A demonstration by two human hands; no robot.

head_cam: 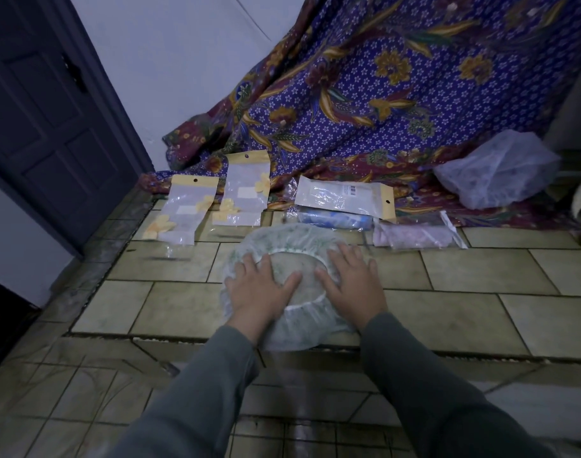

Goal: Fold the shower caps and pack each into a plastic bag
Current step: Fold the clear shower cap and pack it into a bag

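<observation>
While spread flat on the tiled floor (464, 276), shower cap (292, 239): thin, clear plastic with faint green print, opening upward, white gathered elastic rim ringing bare tile at its centre. Left hand (259, 285) pressed on its left side, right hand (352, 282) on its right, fingers of both straight and splayed, gripping nothing. Beyond it, counted: two yellow-topped plastic bags (183, 213) with pale yellow pieces inside, one white-and-yellow packet (345, 196) lying over a blue-filled bag (335, 219), one clear bag with pinkish contents (418, 233). One more crumpled clear cap (494, 166) resting on the patterned purple cloth (365, 94) at back right.
</observation>
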